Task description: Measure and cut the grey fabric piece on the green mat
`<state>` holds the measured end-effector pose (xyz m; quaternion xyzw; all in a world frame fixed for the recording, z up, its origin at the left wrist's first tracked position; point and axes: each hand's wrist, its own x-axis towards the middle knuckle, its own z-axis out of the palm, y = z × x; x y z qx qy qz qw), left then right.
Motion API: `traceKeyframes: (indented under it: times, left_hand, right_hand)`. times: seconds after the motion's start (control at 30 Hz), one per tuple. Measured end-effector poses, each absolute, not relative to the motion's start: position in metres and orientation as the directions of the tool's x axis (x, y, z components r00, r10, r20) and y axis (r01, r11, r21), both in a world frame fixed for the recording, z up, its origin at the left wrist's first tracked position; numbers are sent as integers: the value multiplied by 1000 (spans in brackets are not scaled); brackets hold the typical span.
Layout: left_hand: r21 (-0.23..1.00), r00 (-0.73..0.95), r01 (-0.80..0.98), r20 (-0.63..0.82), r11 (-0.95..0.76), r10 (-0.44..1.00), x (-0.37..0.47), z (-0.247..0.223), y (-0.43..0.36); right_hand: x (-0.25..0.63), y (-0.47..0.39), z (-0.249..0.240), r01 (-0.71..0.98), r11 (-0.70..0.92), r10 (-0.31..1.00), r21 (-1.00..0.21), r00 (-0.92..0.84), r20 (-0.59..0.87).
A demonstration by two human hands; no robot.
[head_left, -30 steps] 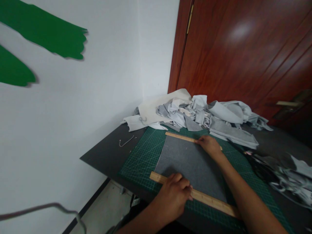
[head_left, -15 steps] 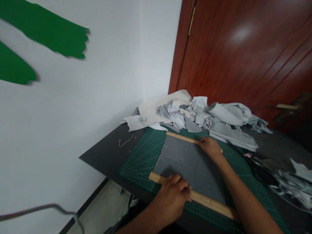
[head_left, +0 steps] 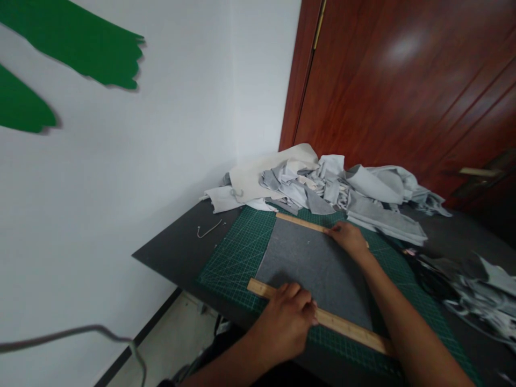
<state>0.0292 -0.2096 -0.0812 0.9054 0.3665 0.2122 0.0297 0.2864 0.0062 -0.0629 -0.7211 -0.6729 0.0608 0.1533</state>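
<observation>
One dark grey fabric piece (head_left: 312, 263) lies flat on a green gridded cutting mat (head_left: 236, 260), which rests on a black table (head_left: 173, 250). The left hand (head_left: 287, 320), fingers curled and bunched close together, grips the near wooden ruler (head_left: 350, 328) along the fabric's near edge. The right hand (head_left: 347, 240) reaches farther out, fingers narrowed, its fingertips closed on the far wooden ruler (head_left: 300, 221) at the opposite edge; how the thumb sits there cannot be made out. Beyond the mat, heaped pale and grey fabric scraps (head_left: 290, 185) lie before a reddish-brown door (head_left: 382, 97)
</observation>
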Motion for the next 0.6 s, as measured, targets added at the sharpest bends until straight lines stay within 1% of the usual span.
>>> traceKeyframes:
  times: [0.13,0.4,0.6]
  left_hand:
    - [216,632,660,358,-719,687,30,-82,-210]
    - [279,633,644,329,-712,701,30,-75,-208]
    - [262,638,637,349,-725,686,29,-79,-208]
  right_hand:
    - [289,5,-62,947,-54,990,-316,91,104]
    - [293,5,-62,942,-21,994,-334,55,93]
    - [301,10,-66,945,-19,992,-327,59,112]
